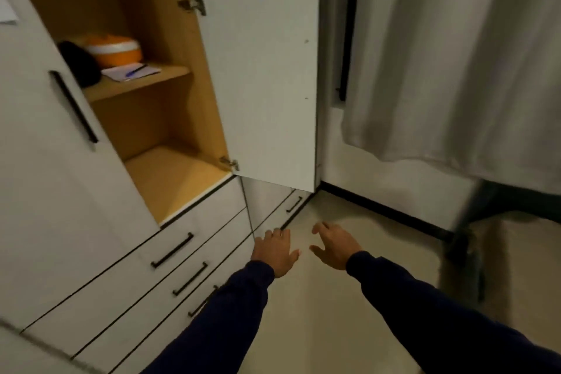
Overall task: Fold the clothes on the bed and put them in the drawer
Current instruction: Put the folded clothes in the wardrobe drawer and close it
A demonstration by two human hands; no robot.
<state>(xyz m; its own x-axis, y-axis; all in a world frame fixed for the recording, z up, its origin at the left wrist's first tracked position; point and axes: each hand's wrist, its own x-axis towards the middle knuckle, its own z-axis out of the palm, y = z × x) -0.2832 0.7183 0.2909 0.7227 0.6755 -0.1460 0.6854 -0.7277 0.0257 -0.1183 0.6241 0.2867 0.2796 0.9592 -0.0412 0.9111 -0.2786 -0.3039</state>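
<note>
Sleeves (230, 307) of dark blue reached forward from the bottom edge, both hands bare and carrying nothing. Nearest the wardrobe (60, 191), the left hand (276, 252) lay with relaxed fingers at the lowest drawer (170, 322), its grip released; whether it touched the front I could not tell. Right of it, the right hand (334, 249) hovered over the floor (334, 328), fingers spread. Three closed drawers sat below the wardrobe's open door (261, 70). Beyond, a pale curtain (455, 55) hung.
</note>
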